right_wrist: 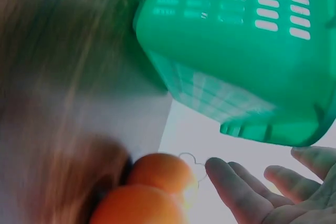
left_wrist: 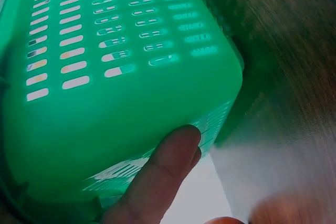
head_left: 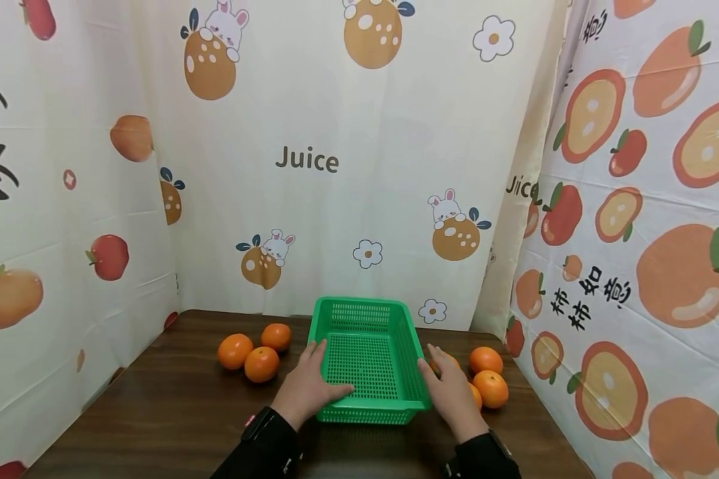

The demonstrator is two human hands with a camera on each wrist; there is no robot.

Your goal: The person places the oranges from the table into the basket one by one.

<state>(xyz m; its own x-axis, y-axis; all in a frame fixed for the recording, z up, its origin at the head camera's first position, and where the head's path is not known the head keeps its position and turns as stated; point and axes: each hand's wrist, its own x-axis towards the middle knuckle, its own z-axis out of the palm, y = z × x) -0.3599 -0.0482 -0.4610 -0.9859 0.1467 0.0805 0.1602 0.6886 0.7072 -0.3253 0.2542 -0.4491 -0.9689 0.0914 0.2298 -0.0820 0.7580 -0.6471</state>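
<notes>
A green plastic basket (head_left: 365, 404) with slotted sides sits on the dark wooden table, its inside bare. At its left side is my left hand (head_left: 308, 389), the thumb stretched across the near-left rim. In the left wrist view, extended fingers (left_wrist: 170, 161) overlap the basket's outer wall. My right hand (head_left: 452, 392) is by the right side with fingers spread; the right wrist view shows its fingertips (right_wrist: 218, 169) apart from the basket wall. Several oranges (head_left: 490, 389) lie right of the basket, some partly hidden behind the right hand.
Three oranges (head_left: 261, 364) are grouped on the table's left, beyond the left hand. Fruit-printed curtains (head_left: 365, 199) enclose the table (head_left: 174, 406) at the back and both sides.
</notes>
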